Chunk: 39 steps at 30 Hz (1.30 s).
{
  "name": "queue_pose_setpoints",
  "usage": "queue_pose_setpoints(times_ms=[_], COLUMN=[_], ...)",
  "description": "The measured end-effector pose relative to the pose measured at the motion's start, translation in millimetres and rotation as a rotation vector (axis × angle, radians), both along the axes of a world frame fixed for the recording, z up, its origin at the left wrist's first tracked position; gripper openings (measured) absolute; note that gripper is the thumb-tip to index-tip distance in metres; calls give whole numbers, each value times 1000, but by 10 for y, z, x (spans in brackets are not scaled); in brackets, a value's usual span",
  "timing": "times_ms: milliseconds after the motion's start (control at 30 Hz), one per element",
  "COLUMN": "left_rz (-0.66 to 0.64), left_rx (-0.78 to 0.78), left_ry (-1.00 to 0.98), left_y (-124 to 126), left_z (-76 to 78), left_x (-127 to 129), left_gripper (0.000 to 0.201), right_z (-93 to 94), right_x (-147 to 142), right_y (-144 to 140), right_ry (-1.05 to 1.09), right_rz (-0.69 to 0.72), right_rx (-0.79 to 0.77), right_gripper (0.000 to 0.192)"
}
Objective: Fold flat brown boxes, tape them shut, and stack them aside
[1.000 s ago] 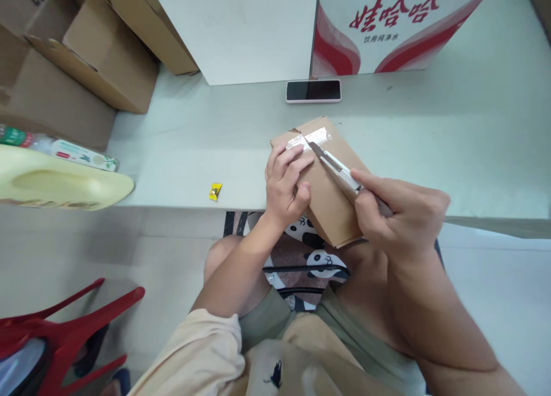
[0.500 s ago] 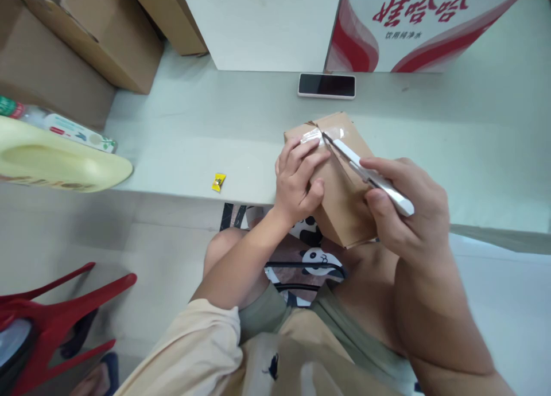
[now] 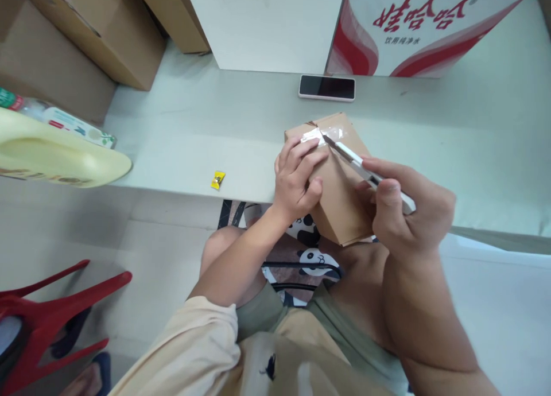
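A small brown cardboard box (image 3: 344, 195) lies at the table's near edge, jutting over it, with clear tape (image 3: 333, 133) across its far end. My left hand (image 3: 297, 178) rests on the box's left side, fingers spread over its top beside the tape. In my right hand (image 3: 408, 206) is a white utility knife (image 3: 360, 167), thumb on its handle. The dark blade points away from me to the left, and its tip meets the tape at the top seam. My right fingers beneath the handle are partly hidden.
A phone (image 3: 327, 88) lies beyond the box, before a white carton with red print (image 3: 413, 34). Open cardboard boxes (image 3: 124, 46) and a pale yellow bottle (image 3: 64, 155) stand left. A yellow wrapped sweet (image 3: 217, 179) is near the edge; a red chair (image 3: 51, 310) is lower left.
My right thumb has shifted up onto the knife's handle, and the right hand has turned slightly. The blade tip stays near the tape. My left hand and the box are nearly still.
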<state>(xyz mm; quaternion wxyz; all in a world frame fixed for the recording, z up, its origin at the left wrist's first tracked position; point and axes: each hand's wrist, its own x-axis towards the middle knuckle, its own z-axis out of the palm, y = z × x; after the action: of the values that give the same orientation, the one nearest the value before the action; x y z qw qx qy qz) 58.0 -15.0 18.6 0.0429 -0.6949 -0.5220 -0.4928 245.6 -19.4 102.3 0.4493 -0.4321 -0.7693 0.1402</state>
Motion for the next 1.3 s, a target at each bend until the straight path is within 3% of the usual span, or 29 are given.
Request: queue_pose_setpoints(times_ms=[233, 467, 667, 900, 1100, 1300], left_rz=[9, 14, 5, 20, 19, -3], left_rx=[-35, -10, -19, -36, -41, -6], left_ry=[31, 51, 45, 43, 48, 43], left_y=[4, 34, 29, 31, 38, 43], left_z=[18, 19, 30, 34, 23, 23], left_x=[-11, -52, -51, -41, -39, -40], left_gripper=[61, 59, 59, 64, 63, 63], right_z=[-54, -113, -45, 9, 37, 65], right_x=[34, 74, 71, 30, -21, -53], right_y=[-75, -110, -16, 7, 39, 30], right_ry=[46, 208, 5, -41, -170, -135], right_rz=[-125, -106, -32, 44, 27, 28], right_rx=[93, 91, 74, 66, 17, 41], right_gripper=[32, 34, 32, 26, 26, 21])
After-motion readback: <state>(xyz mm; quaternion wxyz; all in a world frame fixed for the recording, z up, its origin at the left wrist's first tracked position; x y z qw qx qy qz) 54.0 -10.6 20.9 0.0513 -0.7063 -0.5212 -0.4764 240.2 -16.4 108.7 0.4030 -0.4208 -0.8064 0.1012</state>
